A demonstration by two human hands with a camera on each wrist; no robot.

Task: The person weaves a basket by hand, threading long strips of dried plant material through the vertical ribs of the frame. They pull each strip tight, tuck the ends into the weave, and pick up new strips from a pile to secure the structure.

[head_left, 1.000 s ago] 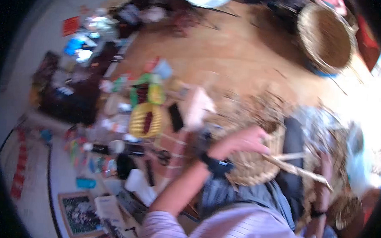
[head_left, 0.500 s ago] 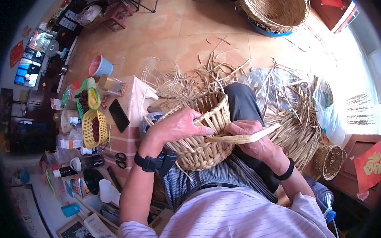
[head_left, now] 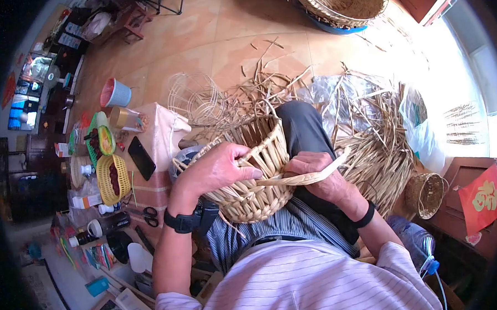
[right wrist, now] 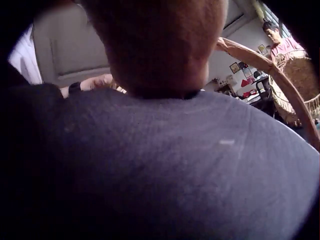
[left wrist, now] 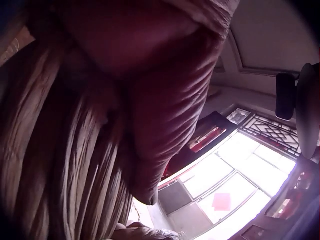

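Observation:
A half-woven straw basket (head_left: 252,202) lies tilted on the person's lap in the head view. The left hand (head_left: 217,167) grips its rim, thumb on the outside and fingers reaching over the edge; the left wrist view shows that hand against the woven strands (left wrist: 75,160). At the basket's right side the right hand (head_left: 317,172) has its fingers curled round a pale flat strand (head_left: 308,178), whose free end sticks out to the right. The right wrist view shows the right hand (right wrist: 160,45) close over dark cloth, its fingertips hidden, with a strand (right wrist: 280,75) arching beside it.
Loose straw (head_left: 379,149) and a plastic bag lie on the floor to the right, near a small basket (head_left: 426,195). A large round basket (head_left: 343,7) stands at the top. Left are a cloth-covered table with a phone (head_left: 142,158), scissors (head_left: 151,216) and a yellow basket (head_left: 126,183).
The head view was blurred and turned at first, with the right hand apart from the basket; it then came to the basket's side. Since then both hands have barely moved.

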